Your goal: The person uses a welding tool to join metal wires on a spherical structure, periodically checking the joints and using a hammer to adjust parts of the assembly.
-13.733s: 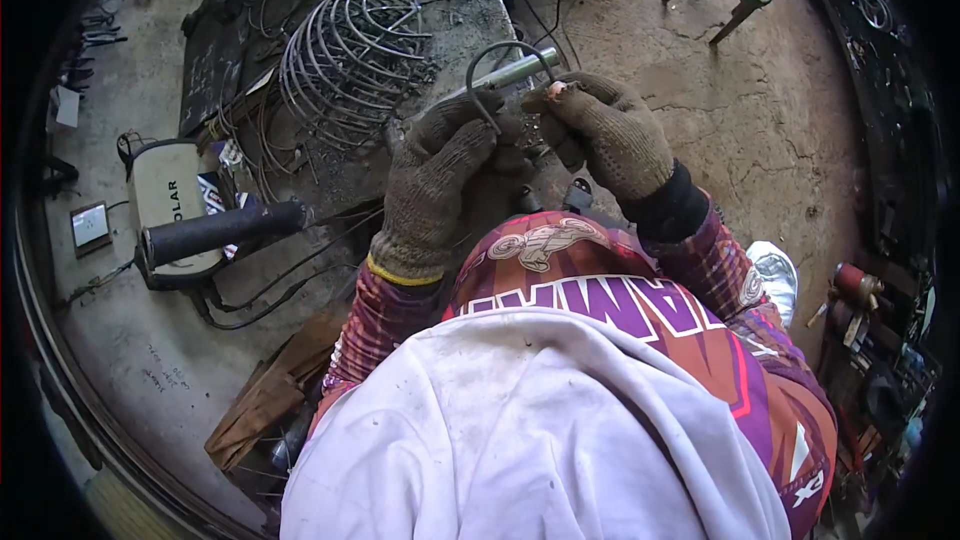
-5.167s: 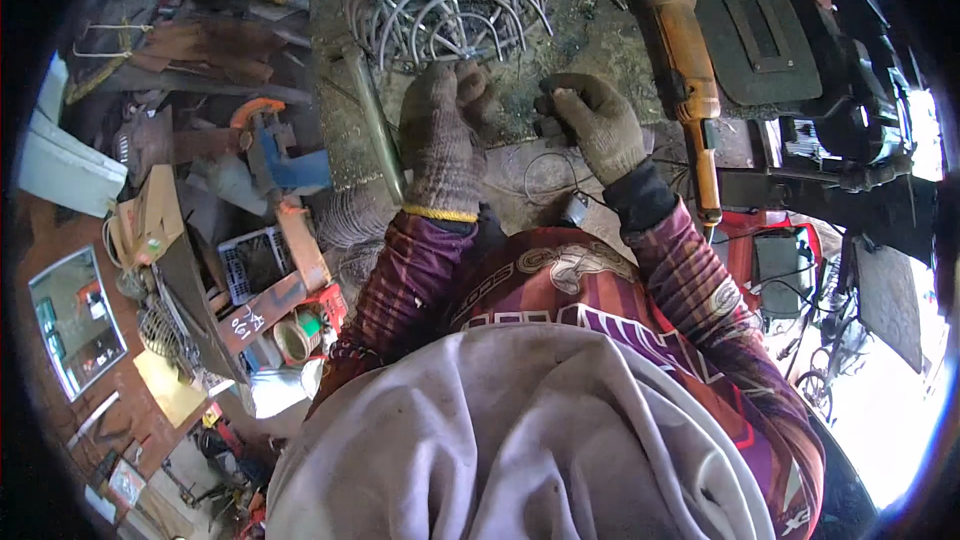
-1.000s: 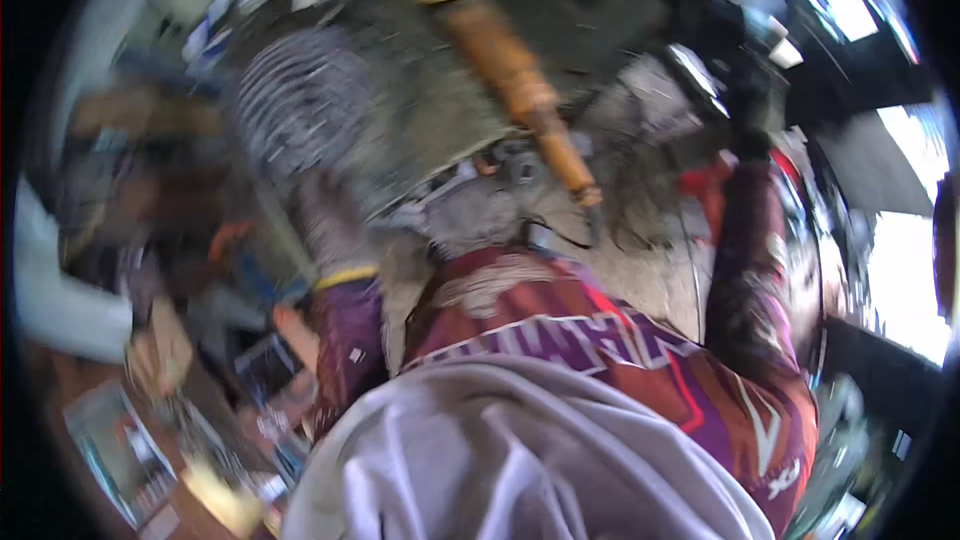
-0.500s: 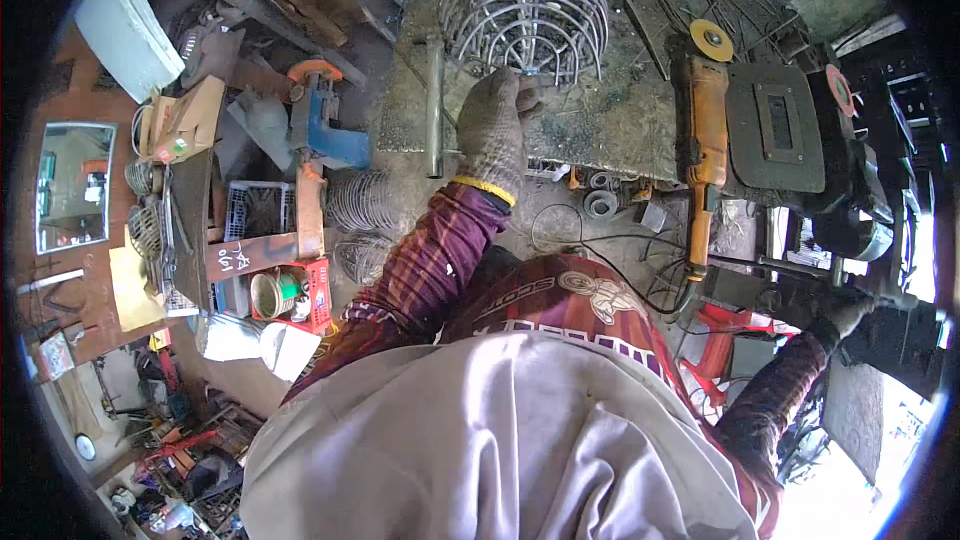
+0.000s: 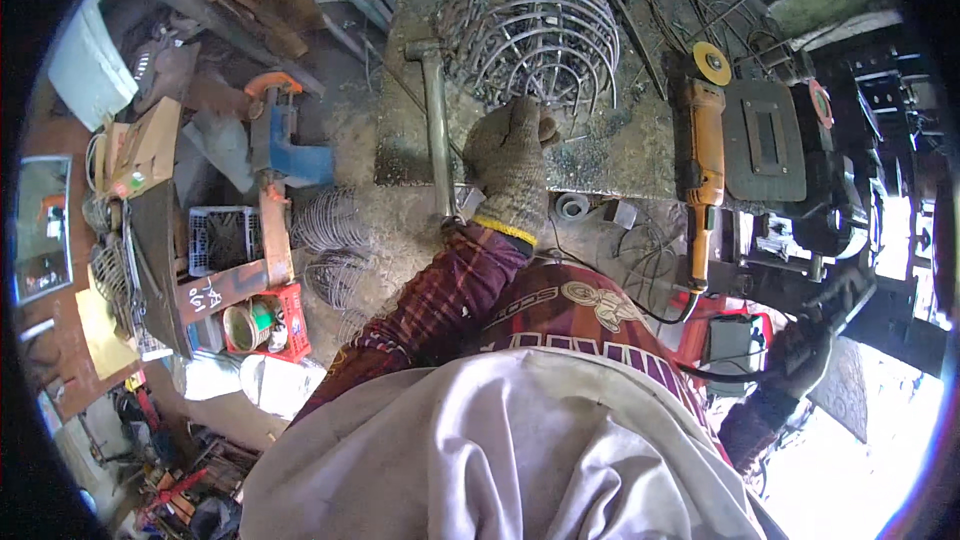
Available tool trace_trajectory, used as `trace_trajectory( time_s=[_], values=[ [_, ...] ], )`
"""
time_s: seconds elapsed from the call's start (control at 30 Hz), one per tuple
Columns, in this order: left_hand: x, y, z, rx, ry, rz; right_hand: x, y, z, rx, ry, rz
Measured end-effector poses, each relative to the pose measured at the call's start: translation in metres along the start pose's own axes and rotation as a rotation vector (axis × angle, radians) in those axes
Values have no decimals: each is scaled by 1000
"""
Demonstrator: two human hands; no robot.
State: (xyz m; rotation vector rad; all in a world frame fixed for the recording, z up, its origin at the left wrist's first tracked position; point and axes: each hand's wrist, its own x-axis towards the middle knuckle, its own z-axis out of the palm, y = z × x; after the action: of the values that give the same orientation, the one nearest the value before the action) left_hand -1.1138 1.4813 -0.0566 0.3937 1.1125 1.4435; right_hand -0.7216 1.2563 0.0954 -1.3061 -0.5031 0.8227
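A domed cage of bent metal rods (image 5: 545,20) lies on the stained worktable (image 5: 630,155) ahead of me. My left hand (image 5: 510,150), in a grey knitted glove with a yellow cuff, is closed at the cage's near end; anything inside its fingers is hidden. Left of it rests an all-metal hammer (image 5: 437,130), its handle toward me. Far to the right, my right hand (image 5: 803,352) wears a dark glove and is closed around a dark tool (image 5: 850,298) resembling a welding electrode holder. A black cable (image 5: 720,376) runs to that hand.
An orange angle grinder (image 5: 706,150) with a yellow disc lies along the table's right side, beside a black welding mask (image 5: 768,145). Coiled wire rings (image 5: 330,220) and a red crate (image 5: 292,325) are at left. Loose rods and cables clutter the far right.
My right hand has moved back toward me and now holds the dark cabled tool. My left hand has shifted slightly nearer, its fingers more curled. The whole view has shifted a little.
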Motion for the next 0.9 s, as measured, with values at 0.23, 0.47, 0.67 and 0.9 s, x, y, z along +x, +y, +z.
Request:
trace_trajectory(
  time_s=[0.23, 0.47, 0.67, 0.9],
  values=[
    [-5, 15, 9, -73, 60, 18, -25, 21, 125, -103, 8, 63],
    [-2, 8, 6, -123, 44, 33, -25, 29, 196, -318, -173, 118],
    [-2, 3, 0, -35, -16, -3, -26, 50, 208, -216, -346, 214],
    [-2, 4, -1, -20, -24, -7, -32, 73, 239, -652, -350, 31]
  ],
)
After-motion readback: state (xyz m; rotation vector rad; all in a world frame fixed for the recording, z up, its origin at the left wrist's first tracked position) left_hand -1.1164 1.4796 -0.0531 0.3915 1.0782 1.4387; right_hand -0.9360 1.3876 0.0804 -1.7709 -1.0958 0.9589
